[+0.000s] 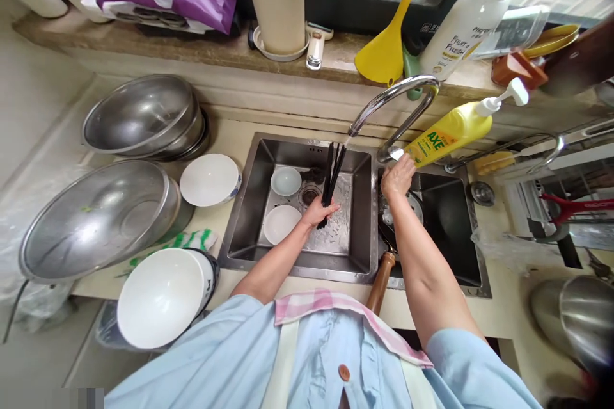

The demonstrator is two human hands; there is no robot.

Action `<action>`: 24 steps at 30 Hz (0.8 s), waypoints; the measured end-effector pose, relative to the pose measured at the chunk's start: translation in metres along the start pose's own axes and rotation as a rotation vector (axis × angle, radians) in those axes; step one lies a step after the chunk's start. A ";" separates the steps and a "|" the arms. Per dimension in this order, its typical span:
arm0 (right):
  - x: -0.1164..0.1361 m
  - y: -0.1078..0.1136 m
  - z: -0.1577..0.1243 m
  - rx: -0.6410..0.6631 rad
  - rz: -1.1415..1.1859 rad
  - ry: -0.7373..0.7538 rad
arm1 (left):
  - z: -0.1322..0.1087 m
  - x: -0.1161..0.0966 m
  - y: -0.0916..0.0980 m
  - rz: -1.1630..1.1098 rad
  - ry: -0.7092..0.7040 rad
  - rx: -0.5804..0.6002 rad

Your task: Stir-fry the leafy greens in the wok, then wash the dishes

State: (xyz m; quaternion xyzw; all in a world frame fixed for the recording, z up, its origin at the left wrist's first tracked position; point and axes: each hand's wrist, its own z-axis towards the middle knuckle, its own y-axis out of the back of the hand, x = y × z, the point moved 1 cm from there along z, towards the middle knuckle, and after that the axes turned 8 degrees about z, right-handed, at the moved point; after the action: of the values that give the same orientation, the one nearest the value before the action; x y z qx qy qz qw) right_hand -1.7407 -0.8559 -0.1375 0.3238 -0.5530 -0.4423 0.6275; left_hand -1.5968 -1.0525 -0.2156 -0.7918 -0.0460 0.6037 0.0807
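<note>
My left hand (319, 210) is wrapped round a bundle of black chopsticks (330, 175), held nearly upright over the left sink basin (352, 204). Their upper ends are just below the spout of the chrome faucet (422, 81), where a little water seems to run onto them. My right hand (399, 176) is at the faucet's base, fingers closed about the faucet handle (395, 153), which they partly hide. In the left basin lie a small pale bowl (286, 181) and a white dish (282, 224), beside the drain.
A yellow detergent bottle (444, 134) leans behind my right hand. The right basin (446, 223) holds a pan with a wooden handle (382, 282). Steel bowls (139, 114) and white bowls (156, 297) stand on the left. A yellow funnel (384, 54) and potted plant (278, 12) line the sill.
</note>
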 end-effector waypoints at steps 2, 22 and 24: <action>-0.001 0.008 -0.006 0.016 -0.031 0.001 | -0.004 -0.001 -0.005 -0.050 -0.027 -0.008; 0.072 0.058 -0.103 0.289 2.158 -0.553 | -0.085 -0.047 -0.011 -0.478 0.151 0.170; 0.081 0.061 -0.113 0.331 2.147 -0.476 | -0.086 -0.055 -0.026 -0.734 0.177 0.004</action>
State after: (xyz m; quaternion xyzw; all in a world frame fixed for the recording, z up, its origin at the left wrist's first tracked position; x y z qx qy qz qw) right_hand -1.6179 -0.9155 -0.0702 -0.3364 -0.7047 0.3586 0.5115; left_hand -1.5276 -1.0423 -0.1365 -0.7714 -0.3185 0.4640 0.2970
